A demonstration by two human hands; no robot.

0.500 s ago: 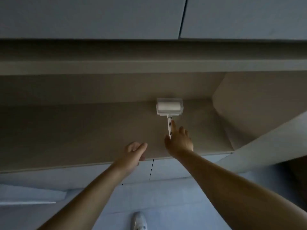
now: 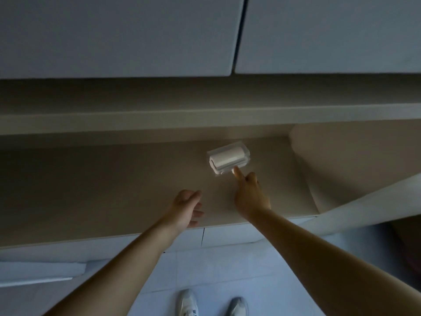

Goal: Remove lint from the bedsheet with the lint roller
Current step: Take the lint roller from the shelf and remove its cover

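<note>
The beige shelf [image 2: 114, 190] fills most of my view, recessed under the white upper cabinets [image 2: 114, 35], and nothing about it differs from half a second ago. No bedsheet shows anywhere, so the cleaning itself is not yet begun; this is the pick-up.

My right hand [image 2: 250, 197] has travelled forward. Half a second ago it sat at the tail of the handle, with the thin handle plainly visible ahead of it; now the handle is hidden under the hand. The left hand [image 2: 185, 207] has hardly moved: it hovers over the shelf's front edge, fingers loosely curved, holding nothing.

The lint roller [image 2: 229, 161] lies on the shelf towards the back, right of centre, inside its clear cover. Before, its head sat square to me; now it is skewed, its left end swung nearer. I take that to mean the right hand has hold of it and is beginning to turn or lift it.

The fingers of that hand are curled down where the handle runs, except the index finger [image 2: 238, 174], which lies straight with its tip at the roller's head. The cover will need to come off before rolling.
</note>
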